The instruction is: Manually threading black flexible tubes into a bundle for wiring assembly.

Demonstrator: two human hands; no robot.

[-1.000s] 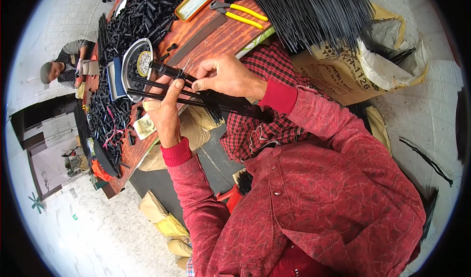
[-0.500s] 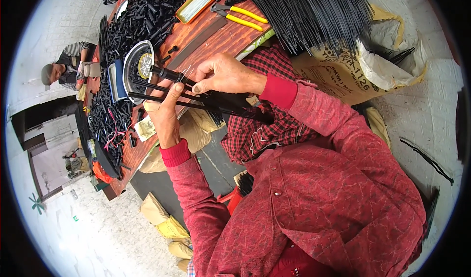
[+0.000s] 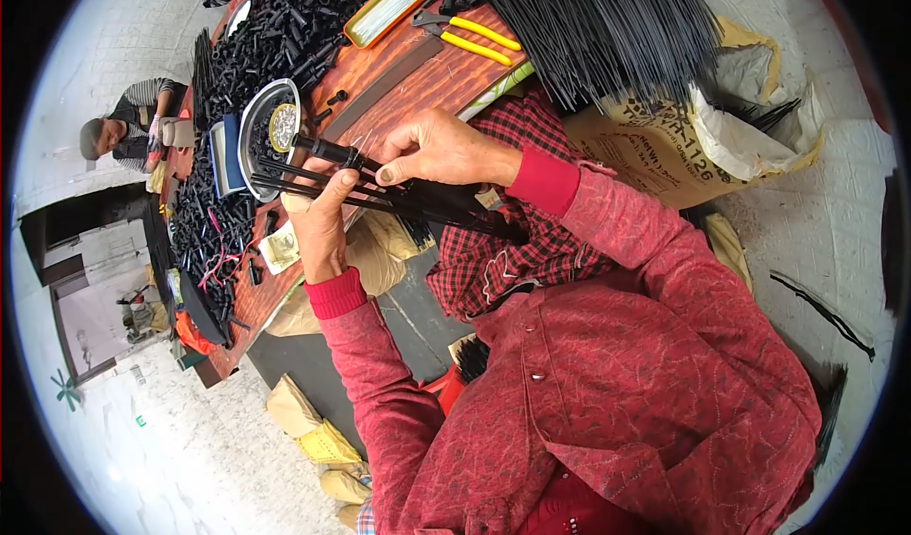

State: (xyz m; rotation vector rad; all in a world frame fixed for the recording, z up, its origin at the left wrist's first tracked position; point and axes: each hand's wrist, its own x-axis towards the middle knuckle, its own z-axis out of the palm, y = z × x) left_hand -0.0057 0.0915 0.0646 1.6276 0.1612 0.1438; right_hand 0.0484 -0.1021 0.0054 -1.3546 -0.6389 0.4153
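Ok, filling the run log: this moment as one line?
left hand: holds black rods | right hand: pinches rod cap | beside: metal dish, yellow pliers

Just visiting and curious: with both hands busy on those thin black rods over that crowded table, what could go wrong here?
The left hand and right hand hold several black rods in a loose fan, so one might slip out. Their far ends reach over the metal bowl and could knock it. The yellow-handled pliers lie close to the table's edge and might get nudged off.

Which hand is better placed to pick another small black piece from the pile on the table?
Left, probably: the left hand lies closer to the black pieces; the right hand pinches the rods.
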